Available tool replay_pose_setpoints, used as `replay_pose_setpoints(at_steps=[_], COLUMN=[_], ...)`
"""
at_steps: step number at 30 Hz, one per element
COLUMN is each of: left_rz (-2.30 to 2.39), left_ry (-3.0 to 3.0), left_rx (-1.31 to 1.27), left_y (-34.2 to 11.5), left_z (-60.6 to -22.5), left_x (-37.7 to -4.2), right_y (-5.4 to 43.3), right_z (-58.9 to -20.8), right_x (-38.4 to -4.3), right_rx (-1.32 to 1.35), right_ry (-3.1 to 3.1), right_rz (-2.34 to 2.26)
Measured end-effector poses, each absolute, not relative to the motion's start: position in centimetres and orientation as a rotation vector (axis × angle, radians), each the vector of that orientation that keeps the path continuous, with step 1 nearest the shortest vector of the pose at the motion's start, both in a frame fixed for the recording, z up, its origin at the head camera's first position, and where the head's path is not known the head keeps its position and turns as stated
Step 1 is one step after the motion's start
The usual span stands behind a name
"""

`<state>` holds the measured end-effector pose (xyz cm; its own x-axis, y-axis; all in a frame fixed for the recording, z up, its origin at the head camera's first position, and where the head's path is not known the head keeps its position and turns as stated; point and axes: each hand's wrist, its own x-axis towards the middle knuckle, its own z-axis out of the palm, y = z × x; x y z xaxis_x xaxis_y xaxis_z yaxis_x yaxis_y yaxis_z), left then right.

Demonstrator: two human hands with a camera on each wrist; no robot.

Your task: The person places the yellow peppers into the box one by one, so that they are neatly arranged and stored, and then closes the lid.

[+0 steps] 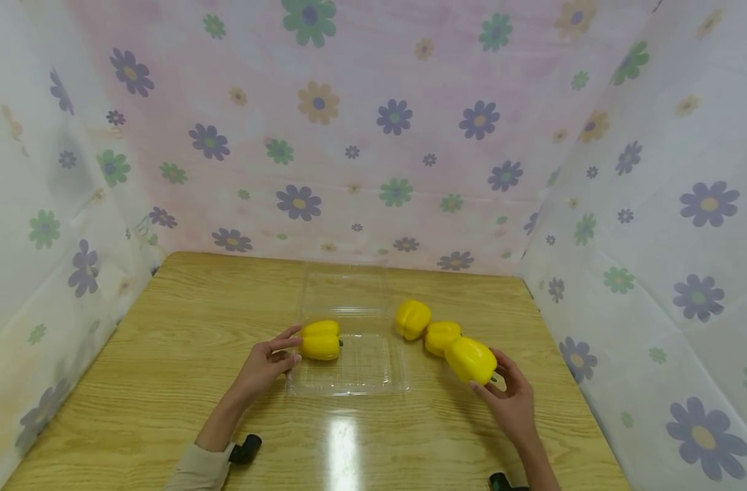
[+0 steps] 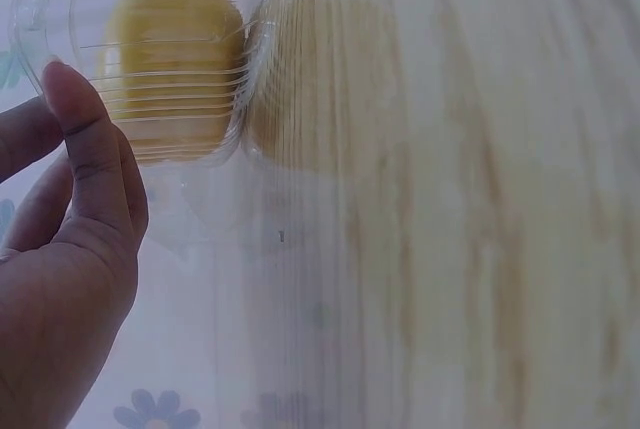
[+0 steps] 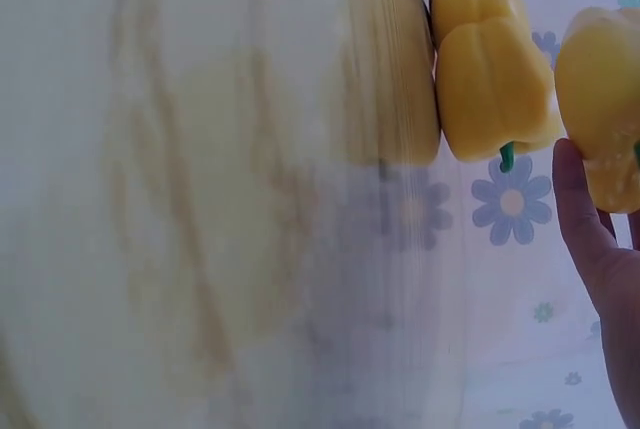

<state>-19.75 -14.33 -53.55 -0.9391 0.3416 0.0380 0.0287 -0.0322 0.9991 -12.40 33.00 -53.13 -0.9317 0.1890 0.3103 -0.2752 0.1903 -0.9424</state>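
Two spots are being handled; the right hand pinches a yellow held pepper near its stem end, thumb on the near side and fingers on the far side; in the right wrist view it appears raised off the table; the left hand is at the left edge of the clear base, thumb and fingers apart, though I cannot tell whether they pinch the thin rim or merely touch it.

Close by the left fingertips, a boxed pepper lies on its side in the left part of the base, stem pointing right; just beyond the held pepper are the nearer loose pepper and, past it, the farther loose pepper; whether these two touch is hard to tell.

My judgement on handling: a light, even pinch set further round the broad body should serve best, since smooth, rounded skin may slip or roll; extra height over the loose pair would avoid nudging them; a gentle thumb at the rim should steady the base without bending it.

Farther out, the clear lid lies folded back behind the base; the wooden table bears it all; flowered cloth hangs behind and at both sides.
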Motion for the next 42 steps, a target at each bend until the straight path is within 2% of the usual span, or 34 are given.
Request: replay_pose_setpoints(at_steps=[14,42], left_rz=[2.095,2.065], left_ry=[1.996,2.020], left_rx=[0.426,0.400], left_y=[-14.4,-14.4], left_z=[-53.5,-53.8], left_x=[-19.8,-20.0], right_y=[30.9,27.3], right_z=[-53.1,-52.3], right_x=[-12.8,-14.1], right_rx=[0.335,0.562], right_ry=[-2.186,-2.263], right_rz=[1.872,1.941])
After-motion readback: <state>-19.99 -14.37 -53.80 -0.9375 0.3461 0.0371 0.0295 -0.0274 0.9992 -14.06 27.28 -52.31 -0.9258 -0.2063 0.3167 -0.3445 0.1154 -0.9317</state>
